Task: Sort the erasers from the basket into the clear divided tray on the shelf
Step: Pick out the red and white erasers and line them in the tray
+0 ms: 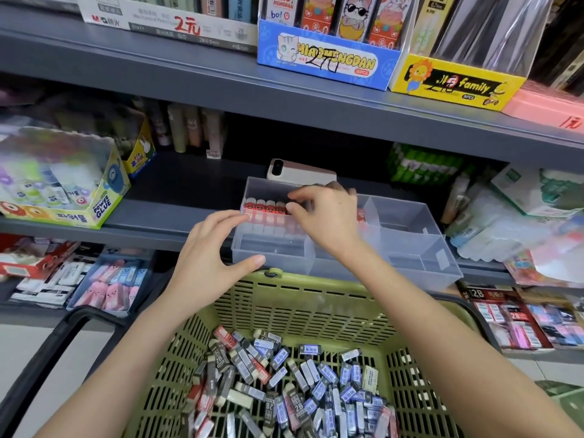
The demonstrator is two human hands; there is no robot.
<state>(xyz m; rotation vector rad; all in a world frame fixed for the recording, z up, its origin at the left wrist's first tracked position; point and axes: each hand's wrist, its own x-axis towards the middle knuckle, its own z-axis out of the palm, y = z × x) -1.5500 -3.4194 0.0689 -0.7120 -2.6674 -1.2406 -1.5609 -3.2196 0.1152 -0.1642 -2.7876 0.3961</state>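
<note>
**A:** Item one, clear divided tray [379, 270]. Location?

**B:** On the shelf [177, 213], with its front edge seemingly past the shelf lip. The basket [316, 298] is directly at its 6 o'clock and a phone [300, 174] lies at its 12 o'clock.

**A:** Contents?

**B:** Red erasers [267, 207], one row standing on end in the 11 o'clock compartment.

**A:** Stock unsorted?

**B:** Erasers [303, 387], a loose heap on the basket floor. Dark 2B sleeves, blue labels and a few red are mixed together. Most of the job remains, I judge.

**A:** Hands?

**B:** Left hand [215, 251]: fingers straight, tips on the tray's 9 o'clock rim, thumb against the front wall. It braces the tray and grasps nothing. Right hand [325, 219]: fingers curled at the 3 o'clock end of the red row. Whether they pinch an eraser or only nudge the row I cannot tell, because the fingers cover it.

**A:** Hazards?

**B:** Three, all judgement.
- **Row toppling:** the row stands on end in a part-filled compartment. A sideways knock from the right hand could topple it toward 9 o'clock.
- **Tray tipping:** if the tray does overhang, downward pressure on its front wall could tip it into the basket.
- **Wrong compartment:** the heap is mixed, so a hasty grab could land a dark or blue eraser among the red.
</note>
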